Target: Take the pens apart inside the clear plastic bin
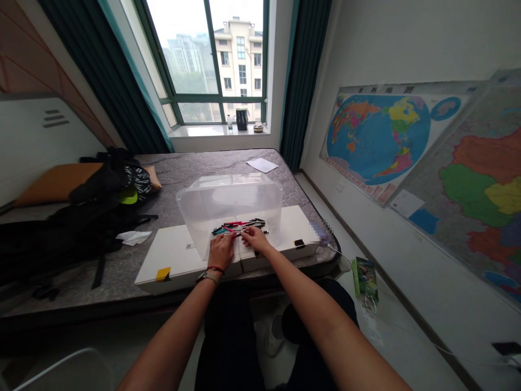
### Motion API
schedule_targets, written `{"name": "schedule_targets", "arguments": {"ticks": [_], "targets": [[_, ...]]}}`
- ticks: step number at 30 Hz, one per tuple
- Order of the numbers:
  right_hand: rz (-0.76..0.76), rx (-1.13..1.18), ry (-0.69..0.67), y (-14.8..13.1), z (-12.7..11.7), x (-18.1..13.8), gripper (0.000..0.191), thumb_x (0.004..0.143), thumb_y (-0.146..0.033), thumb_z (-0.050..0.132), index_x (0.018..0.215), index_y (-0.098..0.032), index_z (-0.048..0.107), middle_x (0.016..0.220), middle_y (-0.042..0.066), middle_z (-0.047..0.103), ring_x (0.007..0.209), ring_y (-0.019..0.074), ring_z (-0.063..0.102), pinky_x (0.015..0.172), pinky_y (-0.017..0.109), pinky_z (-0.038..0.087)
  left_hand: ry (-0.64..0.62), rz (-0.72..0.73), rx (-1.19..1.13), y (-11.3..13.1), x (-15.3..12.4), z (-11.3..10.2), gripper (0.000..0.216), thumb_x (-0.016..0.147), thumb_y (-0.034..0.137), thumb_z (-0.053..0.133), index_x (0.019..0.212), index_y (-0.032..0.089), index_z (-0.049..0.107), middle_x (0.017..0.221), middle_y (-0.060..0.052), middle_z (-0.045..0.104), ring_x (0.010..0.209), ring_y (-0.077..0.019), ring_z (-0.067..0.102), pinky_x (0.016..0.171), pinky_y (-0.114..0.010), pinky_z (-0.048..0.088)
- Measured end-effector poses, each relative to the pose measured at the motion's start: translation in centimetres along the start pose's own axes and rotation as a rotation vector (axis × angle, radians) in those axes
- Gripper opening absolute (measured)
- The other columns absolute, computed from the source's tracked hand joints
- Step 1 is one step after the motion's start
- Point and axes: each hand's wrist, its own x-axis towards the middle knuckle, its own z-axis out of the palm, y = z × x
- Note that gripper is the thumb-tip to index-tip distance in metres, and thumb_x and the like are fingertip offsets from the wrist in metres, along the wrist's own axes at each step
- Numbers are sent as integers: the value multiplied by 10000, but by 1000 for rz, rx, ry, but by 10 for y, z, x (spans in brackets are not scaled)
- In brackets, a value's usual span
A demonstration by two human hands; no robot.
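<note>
My left hand, with a watch and a red band at the wrist, is closed with its fingertips on a pen. My right hand pinches the other end of that same small pen, so it spans the gap between both hands. Just beyond my fingers lies a loose heap of pens, several of them black, red and teal. Around the heap stands a clear plastic bin, apparently tipped on its side. My fingers partly cover the heap and the pen's ends.
Two white boxes lie under the bin on a grey mattress. Black bags and a crumpled tissue are on the left. A white paper sheet lies behind the bin. A green bag stands on the floor at right.
</note>
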Motion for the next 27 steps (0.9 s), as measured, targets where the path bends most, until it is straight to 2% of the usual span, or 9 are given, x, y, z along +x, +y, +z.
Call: {"name": "schedule_targets", "arguments": {"ticks": [7, 13, 17, 22, 27], "targets": [[42, 32, 31, -6, 1, -3, 323, 743, -411, 762, 810, -179, 549, 615, -26, 641, 477, 93, 586, 473, 201, 505, 5, -13, 61, 6, 1, -5, 309, 983, 335, 397, 1154, 240, 636, 1098, -87, 685, 1028, -273, 556, 866, -427, 360], [30, 30, 32, -9, 2, -6, 300, 709, -345, 800, 846, -163, 604, 636, -27, 644, 513, 101, 611, 515, 216, 525, 6, -4, 45, 3, 1, -3, 281, 981, 301, 393, 1118, 226, 627, 1103, -93, 671, 1033, -267, 553, 845, -405, 371], [62, -38, 49, -10, 4, -6, 308, 781, -418, 737, 737, -164, 567, 577, -21, 620, 479, 104, 588, 492, 217, 508, 7, 3, 46, 2, 1, -2, 275, 979, 279, 390, 1122, 221, 619, 1110, -96, 663, 1027, -263, 551, 838, -403, 373], [38, -184, 61, -8, 8, -3, 462, 856, -564, 599, 623, -173, 517, 504, -11, 569, 407, 99, 536, 407, 202, 441, 12, 8, 45, 2, 1, -2, 274, 982, 267, 375, 1107, 220, 614, 1112, -101, 658, 1028, -264, 550, 838, -402, 370], [39, -51, 15, -7, 4, -3, 374, 735, -476, 765, 881, -187, 577, 645, -25, 635, 506, 117, 624, 451, 198, 494, 25, -5, 44, 3, 1, -2, 269, 978, 258, 375, 1100, 204, 609, 1080, -115, 658, 1005, -270, 551, 828, -404, 367]]}}
